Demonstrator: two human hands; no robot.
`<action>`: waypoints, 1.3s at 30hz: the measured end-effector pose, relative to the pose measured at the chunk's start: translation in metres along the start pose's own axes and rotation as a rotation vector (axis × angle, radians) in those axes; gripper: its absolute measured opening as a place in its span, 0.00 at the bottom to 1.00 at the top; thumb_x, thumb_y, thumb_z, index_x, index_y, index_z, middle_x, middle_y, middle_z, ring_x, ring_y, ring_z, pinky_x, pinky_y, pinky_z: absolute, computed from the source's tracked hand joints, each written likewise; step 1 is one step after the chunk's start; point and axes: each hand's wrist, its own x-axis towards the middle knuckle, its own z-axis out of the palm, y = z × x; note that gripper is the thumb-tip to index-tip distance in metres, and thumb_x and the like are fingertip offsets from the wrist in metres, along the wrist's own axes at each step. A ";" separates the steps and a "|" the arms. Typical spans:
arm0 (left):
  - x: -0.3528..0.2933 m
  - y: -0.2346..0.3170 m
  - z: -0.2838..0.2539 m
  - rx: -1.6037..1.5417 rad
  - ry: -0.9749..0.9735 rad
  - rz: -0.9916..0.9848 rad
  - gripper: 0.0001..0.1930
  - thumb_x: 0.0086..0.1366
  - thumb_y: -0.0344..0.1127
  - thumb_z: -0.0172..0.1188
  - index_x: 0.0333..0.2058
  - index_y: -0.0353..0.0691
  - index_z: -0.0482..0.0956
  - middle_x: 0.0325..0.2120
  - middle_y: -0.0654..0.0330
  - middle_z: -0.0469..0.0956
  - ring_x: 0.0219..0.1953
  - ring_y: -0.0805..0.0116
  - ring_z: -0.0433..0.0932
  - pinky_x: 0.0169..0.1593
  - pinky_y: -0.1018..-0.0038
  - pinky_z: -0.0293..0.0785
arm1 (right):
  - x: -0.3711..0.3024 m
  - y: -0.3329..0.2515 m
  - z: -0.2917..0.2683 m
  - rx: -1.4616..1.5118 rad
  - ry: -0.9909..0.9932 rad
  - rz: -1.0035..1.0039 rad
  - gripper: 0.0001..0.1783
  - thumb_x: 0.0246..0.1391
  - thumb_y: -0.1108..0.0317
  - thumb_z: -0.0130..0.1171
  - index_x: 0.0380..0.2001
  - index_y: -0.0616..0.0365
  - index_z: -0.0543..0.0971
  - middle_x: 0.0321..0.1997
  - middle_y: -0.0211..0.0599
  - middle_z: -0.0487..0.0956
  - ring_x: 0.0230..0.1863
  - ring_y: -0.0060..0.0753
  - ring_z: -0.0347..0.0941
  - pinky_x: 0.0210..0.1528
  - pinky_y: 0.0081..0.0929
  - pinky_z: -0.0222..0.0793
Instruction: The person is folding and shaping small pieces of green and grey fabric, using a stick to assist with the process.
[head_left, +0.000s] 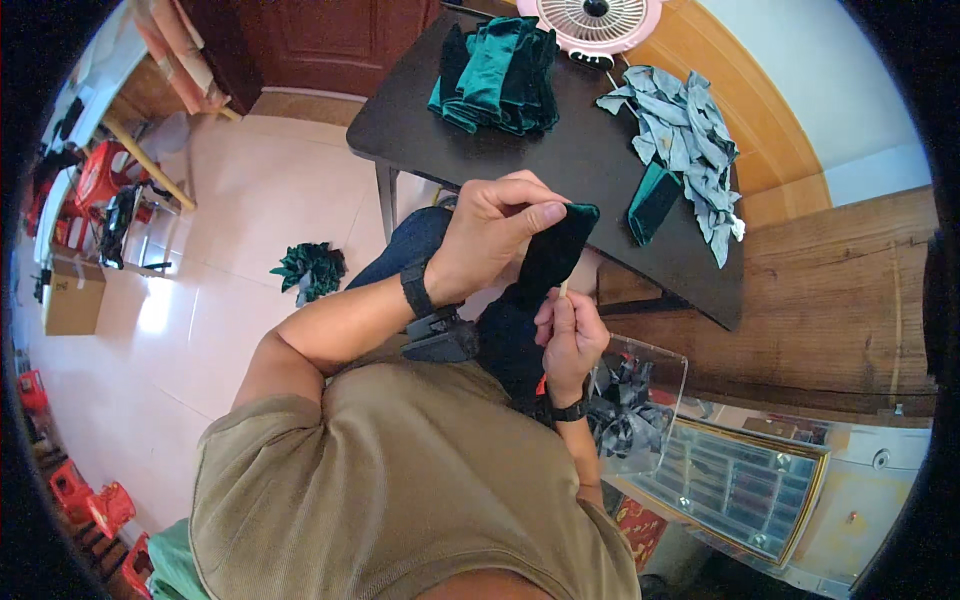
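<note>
My left hand (495,230) pinches the top of a dark green velvet cloth piece (553,255), held upright in front of my chest. My right hand (570,335) sits just below, gripping a thin pale stick (563,290) that goes up into the cloth. Both wrists carry dark bands. On the black table (590,150) beyond lie a stack of dark green velvet pieces (497,75), a heap of grey-blue cloth pieces (685,135) and one folded green piece (652,203).
A pink fan (592,22) stands at the table's far edge. A green cloth bundle (310,270) lies on the tiled floor at left. A clear box of grey cloth (635,405) sits by my right knee, beside a wooden bench (830,300). Red stools and a cardboard box stand far left.
</note>
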 end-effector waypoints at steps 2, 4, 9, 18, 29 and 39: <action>-0.003 -0.004 0.001 -0.028 0.003 -0.038 0.05 0.57 0.26 0.58 0.31 0.32 0.79 0.24 0.64 0.74 0.28 0.81 0.69 0.32 0.84 0.64 | -0.001 0.002 0.000 0.064 0.024 0.031 0.07 0.57 0.72 0.49 0.33 0.63 0.75 0.19 0.29 0.73 0.14 0.13 0.62 0.15 0.12 0.57; -0.006 -0.005 0.003 -0.054 0.006 -0.075 0.05 0.56 0.26 0.59 0.31 0.31 0.79 0.24 0.64 0.74 0.28 0.81 0.69 0.31 0.84 0.64 | 0.001 0.004 0.002 0.135 0.046 0.040 0.07 0.58 0.72 0.47 0.33 0.62 0.74 0.19 0.29 0.73 0.14 0.13 0.62 0.15 0.12 0.57; -0.011 -0.005 0.010 0.013 -0.064 -0.143 0.03 0.54 0.24 0.60 0.26 0.33 0.74 0.23 0.65 0.70 0.27 0.79 0.68 0.30 0.83 0.63 | 0.004 0.007 0.004 0.109 0.088 0.083 0.08 0.58 0.72 0.47 0.31 0.64 0.75 0.20 0.29 0.74 0.17 0.14 0.64 0.18 0.14 0.60; -0.008 0.004 0.006 0.414 -0.195 0.062 0.06 0.51 0.25 0.61 0.26 0.34 0.72 0.20 0.63 0.69 0.24 0.77 0.67 0.28 0.77 0.64 | 0.009 0.001 0.003 0.013 0.194 -0.126 0.07 0.56 0.73 0.50 0.32 0.65 0.75 0.22 0.26 0.74 0.21 0.13 0.65 0.22 0.14 0.61; 0.004 0.008 0.012 0.187 -0.039 0.099 0.05 0.55 0.27 0.60 0.29 0.32 0.78 0.23 0.65 0.71 0.26 0.80 0.68 0.29 0.84 0.63 | 0.002 0.002 0.004 0.051 0.134 -0.088 0.06 0.56 0.72 0.52 0.33 0.64 0.75 0.18 0.28 0.71 0.15 0.12 0.61 0.16 0.10 0.54; 0.001 0.000 0.008 0.405 -0.086 0.325 0.06 0.51 0.27 0.62 0.24 0.31 0.74 0.19 0.61 0.68 0.22 0.74 0.64 0.25 0.78 0.59 | 0.000 0.000 0.007 0.250 0.060 0.101 0.07 0.57 0.71 0.49 0.31 0.63 0.74 0.16 0.27 0.69 0.14 0.14 0.60 0.15 0.11 0.54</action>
